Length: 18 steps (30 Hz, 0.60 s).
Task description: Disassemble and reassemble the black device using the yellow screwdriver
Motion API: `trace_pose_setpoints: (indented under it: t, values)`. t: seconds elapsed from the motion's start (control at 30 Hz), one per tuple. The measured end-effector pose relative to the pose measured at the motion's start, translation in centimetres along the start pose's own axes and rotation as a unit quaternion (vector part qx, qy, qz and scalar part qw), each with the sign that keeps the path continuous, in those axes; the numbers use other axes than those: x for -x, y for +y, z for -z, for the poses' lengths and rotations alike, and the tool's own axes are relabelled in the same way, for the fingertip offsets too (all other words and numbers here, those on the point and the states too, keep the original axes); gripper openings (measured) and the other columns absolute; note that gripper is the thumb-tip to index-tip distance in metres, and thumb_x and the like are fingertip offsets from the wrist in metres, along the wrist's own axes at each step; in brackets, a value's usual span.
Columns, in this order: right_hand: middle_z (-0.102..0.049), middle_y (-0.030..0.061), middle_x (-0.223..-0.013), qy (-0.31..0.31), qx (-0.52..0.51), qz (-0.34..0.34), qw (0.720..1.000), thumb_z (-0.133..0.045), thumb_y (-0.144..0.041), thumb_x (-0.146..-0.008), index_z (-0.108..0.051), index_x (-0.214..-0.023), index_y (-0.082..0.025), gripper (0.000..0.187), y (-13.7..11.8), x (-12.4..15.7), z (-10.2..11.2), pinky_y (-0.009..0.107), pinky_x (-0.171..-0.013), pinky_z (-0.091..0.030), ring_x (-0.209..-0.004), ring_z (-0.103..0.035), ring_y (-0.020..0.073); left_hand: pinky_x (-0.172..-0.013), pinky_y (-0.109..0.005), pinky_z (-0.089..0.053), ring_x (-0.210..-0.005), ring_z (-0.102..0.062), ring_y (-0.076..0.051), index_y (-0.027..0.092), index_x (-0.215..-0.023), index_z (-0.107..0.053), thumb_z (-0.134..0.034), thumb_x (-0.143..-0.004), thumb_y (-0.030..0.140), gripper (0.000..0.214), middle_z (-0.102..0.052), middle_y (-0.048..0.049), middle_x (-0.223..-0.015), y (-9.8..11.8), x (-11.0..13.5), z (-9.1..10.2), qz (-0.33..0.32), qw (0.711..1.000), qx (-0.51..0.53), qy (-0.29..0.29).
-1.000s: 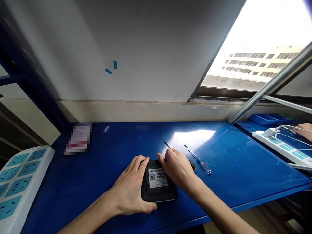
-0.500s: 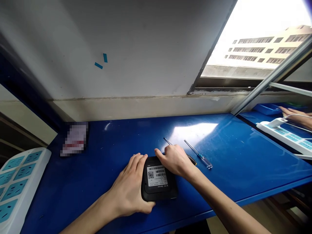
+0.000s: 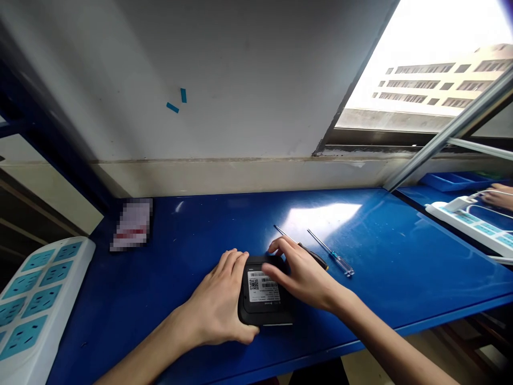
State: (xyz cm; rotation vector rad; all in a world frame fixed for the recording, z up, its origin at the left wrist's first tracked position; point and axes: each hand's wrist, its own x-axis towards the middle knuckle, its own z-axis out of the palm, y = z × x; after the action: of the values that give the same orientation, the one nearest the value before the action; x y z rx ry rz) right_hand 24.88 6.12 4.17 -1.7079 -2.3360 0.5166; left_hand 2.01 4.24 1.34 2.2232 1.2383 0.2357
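A small black box (image 3: 262, 307) with a white barcode label lies upside down near the front edge of the blue table (image 3: 180, 256). My left hand (image 3: 218, 302) lies flat against its left side, fingers stretched and thumb along its front edge. My right hand (image 3: 298, 272) rests over its right and far side, fingers apart and reaching across the top. A black-handled screwdriver (image 3: 308, 254) lies just behind my right hand. A thinner screwdriver (image 3: 331, 254) with a clear handle lies to its right.
A white power strip (image 3: 36, 299) with teal sockets sits at the left. A blurred card (image 3: 132, 224) lies at the back left. On the neighbouring table at right are another power strip (image 3: 468, 222), a blue tray (image 3: 449, 181) and another person's hand (image 3: 499, 197).
My right hand has shifted from the box's far right corner to lie over its top with fingers spread. The left hand and the box have barely moved.
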Motion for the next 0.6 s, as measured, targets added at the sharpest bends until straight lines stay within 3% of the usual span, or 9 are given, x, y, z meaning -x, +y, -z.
trace_pose_setpoints:
  t: [0.07,0.17,0.37,0.6]
  values:
    - [-0.053,0.0127,-0.146,-0.059,-0.058,0.083,0.993,-0.073,-0.055,-0.083,-0.05,-0.14,-0.021,0.07,0.6,1.7,0.6,0.036,-0.109,-0.046,-0.131,-0.056,0.0254,-0.121,-0.054,-0.032,-0.153,-0.022,-0.042,0.013,-0.158,-0.025,-0.081,-0.057,0.042,0.119,-0.03,-0.0208,-0.163,-0.4,0.1,0.1,-0.014,1.0,0.01,0.003]
    - [-0.033,0.0143,-0.162,-0.118,-0.094,0.101,0.983,-0.085,-0.054,-0.069,-0.034,-0.155,-0.026,0.103,1.3,3.4,1.0,0.045,-0.116,-0.042,-0.144,-0.044,0.0332,-0.122,-0.055,-0.031,-0.153,-0.022,-0.04,0.016,-0.159,-0.025,-0.08,-0.059,0.041,0.117,-0.029,-0.0181,-0.165,-0.8,0.2,0.3,-0.027,0.999,0.019,0.001]
    - [-0.032,0.0127,-0.16,-0.117,-0.101,0.08,0.985,-0.086,-0.03,-0.063,-0.027,-0.159,-0.03,0.113,1.3,3.7,0.6,0.044,-0.114,-0.045,-0.138,-0.049,0.0335,-0.122,-0.057,-0.029,-0.152,-0.023,-0.042,0.016,-0.159,-0.027,-0.082,-0.056,0.041,0.119,-0.033,-0.0181,-0.163,-1.2,0.0,0.2,-0.033,0.999,0.017,0.008]
    - [-0.034,0.0117,-0.157,-0.09,-0.11,0.094,0.985,-0.092,-0.038,-0.057,-0.032,-0.155,-0.031,0.116,2.1,3.5,0.1,0.041,-0.111,-0.047,-0.135,-0.053,0.0309,-0.122,-0.056,-0.031,-0.151,-0.026,-0.041,0.014,-0.16,-0.022,-0.085,-0.054,0.04,0.126,-0.034,-0.0185,-0.162,-1.0,-0.1,0.2,-0.025,1.0,0.012,0.008]
